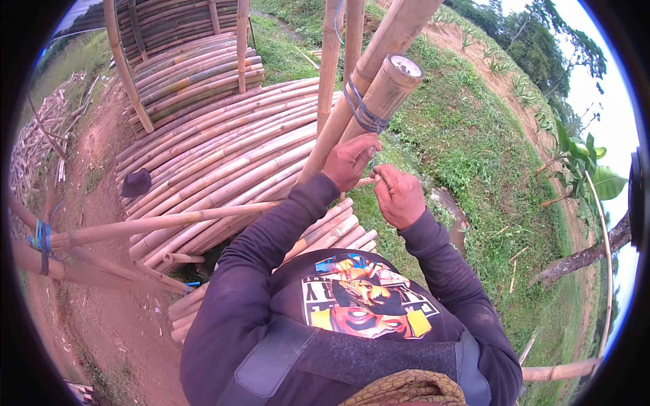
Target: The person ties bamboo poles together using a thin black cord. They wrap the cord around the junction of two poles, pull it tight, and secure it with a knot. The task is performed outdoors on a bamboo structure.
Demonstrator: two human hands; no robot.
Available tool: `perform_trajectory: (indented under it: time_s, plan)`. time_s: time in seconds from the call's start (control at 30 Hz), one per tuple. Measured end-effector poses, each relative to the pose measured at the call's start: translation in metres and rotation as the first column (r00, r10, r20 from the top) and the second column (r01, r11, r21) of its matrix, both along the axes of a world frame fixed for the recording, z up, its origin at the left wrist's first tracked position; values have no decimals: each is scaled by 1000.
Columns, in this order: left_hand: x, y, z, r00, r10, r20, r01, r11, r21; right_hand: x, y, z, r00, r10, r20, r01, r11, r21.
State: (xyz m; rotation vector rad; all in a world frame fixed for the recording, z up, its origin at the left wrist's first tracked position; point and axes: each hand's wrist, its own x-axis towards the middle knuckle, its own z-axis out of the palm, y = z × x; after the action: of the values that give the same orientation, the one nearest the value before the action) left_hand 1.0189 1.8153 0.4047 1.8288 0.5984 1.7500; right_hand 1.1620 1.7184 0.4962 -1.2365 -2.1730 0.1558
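Two bare hands meet near the middle of the frame, just below a pair of bamboo poles. The left hand (352, 162) is curled closed at the lower end of the short pole (386, 95), and the right hand (401, 196) sits just below it to the right, thumb and finger pressed together on a thin tie (374, 162). The tie spans the small gap between the hands; the left fingertips seem to pinch its upper part, though it is too fine to be sure. Just above the hands, dark binding (365, 114) wraps around both the short pole and the long slanting pole (396, 34) beside it. The short pole's round cut end shows a pale, mottled face at the upper centre.

A large stack of bamboo (223, 155) spreads across the left and centre, with a dark cap (137, 183) lying on its left side. Blue cord (42, 237) wraps crossing poles at the far left. Right of the hands, a narrow ditch (455, 220) in the grass (501, 203) holds brown water. A leafy plant (575, 159) stands at the right edge. Dark sleeves and a printed shirt (365, 291) fill the lower centre.
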Motion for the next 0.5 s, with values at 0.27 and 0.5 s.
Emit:
perform_trajectory:
  time_s: [0.27,0.5]
  plan:
    - [19,13,-2,813,116,570,155,901,-405,-15,61,71,933,99,345,-211,929,303]
    - [23,29,11,667,161,727,281,850,-445,-38,109,115,680,-60,731,-463,738,491]
